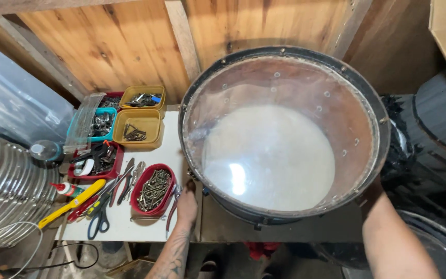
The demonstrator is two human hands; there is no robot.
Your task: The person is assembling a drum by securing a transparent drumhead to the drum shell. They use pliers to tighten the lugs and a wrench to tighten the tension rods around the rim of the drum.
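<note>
Drum [280,134] stands on the bench [305,227], tilted with its clear head toward the camera. Left hand [187,204] rests at its lower left rim, fingers loosely curled, beside a red bowl [152,192] of screws. Right hand is hidden behind the lower right rim, so its grip cannot be told

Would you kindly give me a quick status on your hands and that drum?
Left hand on the near-left rim of the large round black-hooped drum. Right hand hidden behind its right side. Red oval bowl of screws beside left hand.
</note>
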